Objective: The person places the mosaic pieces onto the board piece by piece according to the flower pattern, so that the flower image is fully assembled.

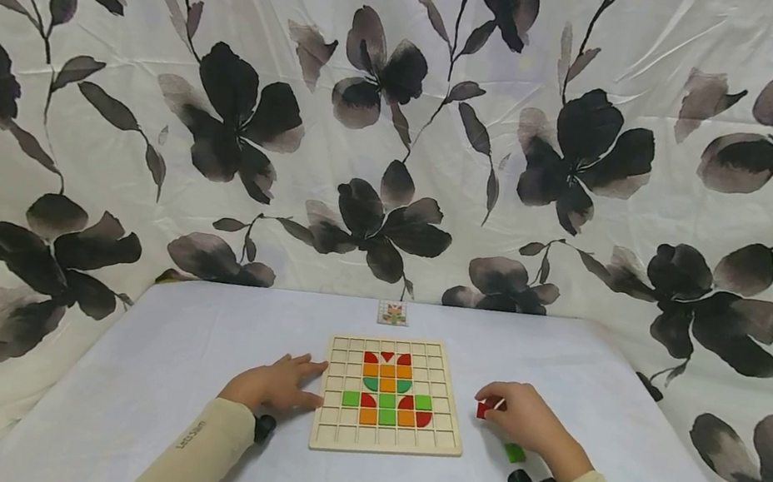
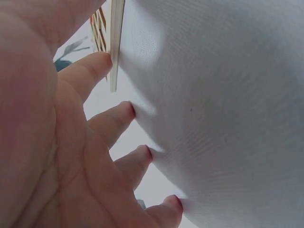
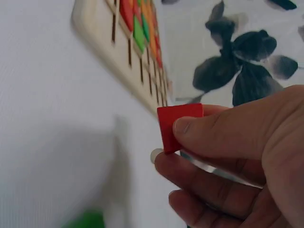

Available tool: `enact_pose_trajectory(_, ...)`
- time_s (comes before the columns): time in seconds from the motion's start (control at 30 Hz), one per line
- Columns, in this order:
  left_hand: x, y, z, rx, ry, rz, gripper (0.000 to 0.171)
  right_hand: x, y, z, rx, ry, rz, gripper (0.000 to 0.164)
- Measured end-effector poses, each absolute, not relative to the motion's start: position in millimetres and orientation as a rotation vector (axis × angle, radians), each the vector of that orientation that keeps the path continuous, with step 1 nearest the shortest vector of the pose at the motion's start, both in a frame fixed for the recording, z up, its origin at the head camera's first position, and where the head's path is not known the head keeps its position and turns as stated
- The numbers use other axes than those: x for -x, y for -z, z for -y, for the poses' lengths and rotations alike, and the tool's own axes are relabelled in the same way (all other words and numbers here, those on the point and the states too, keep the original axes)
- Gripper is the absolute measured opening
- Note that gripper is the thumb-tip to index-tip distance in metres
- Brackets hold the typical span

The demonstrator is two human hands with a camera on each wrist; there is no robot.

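A square wooden grid board lies on the table, with red, orange and green tiles set in a pattern over its middle. My left hand has its fingers spread at the board's left side; in the left wrist view one fingertip touches the board's edge and the others rest on the cloth. To the right of the board, my right hand pinches a flat red tile between thumb and fingers. Under that hand a loose green tile lies on the table.
Behind the board sits a small card with a coloured grid pattern. A white cloth covers the table, and a flower-printed curtain hangs beyond its far edge. Each wrist wears a dark band.
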State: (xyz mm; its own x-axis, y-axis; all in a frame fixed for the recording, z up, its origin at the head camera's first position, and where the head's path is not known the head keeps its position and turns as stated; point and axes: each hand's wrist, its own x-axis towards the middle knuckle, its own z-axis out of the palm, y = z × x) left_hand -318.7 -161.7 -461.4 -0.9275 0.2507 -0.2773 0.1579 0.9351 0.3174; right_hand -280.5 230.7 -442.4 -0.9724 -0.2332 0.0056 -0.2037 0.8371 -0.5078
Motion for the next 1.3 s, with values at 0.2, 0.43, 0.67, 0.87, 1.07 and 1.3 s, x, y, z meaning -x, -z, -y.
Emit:
enact_pose_trajectory(0.2, 317, 458, 161, -0.289, -0.422, -2.777, 0.075, 283, 437, -195, 0.456, 0.915, -2.945, 0.014)
enact_pose_trajectory(0.43, 316, 459, 160, -0.269, -0.421, -2.774, 0.076, 282, 437, -159, 0.696, 0.910, -2.942, 0.006)
enact_pose_trajectory(0.67, 318, 460, 160, -0.276, -0.410, -2.777, 0.076, 279, 438, -125, 0.879, 0.745, -2.997, 0.006)
enact_pose_trajectory(0.87, 319, 460, 160, -0.272, -0.417, -2.774, 0.076, 274, 443, -102, 0.963, 0.607, -3.015, 0.010)
enact_pose_trajectory(1.07, 320, 462, 161, -0.286, -0.416, -2.772, 0.076, 272, 448, -83, 1.101, 0.490, -3.066, 0.009)
enact_pose_trajectory(1.3, 322, 464, 164, -0.296, -0.411, -2.769, 0.076, 272, 452, -65, 1.120, 0.373, -3.131, 0.006)
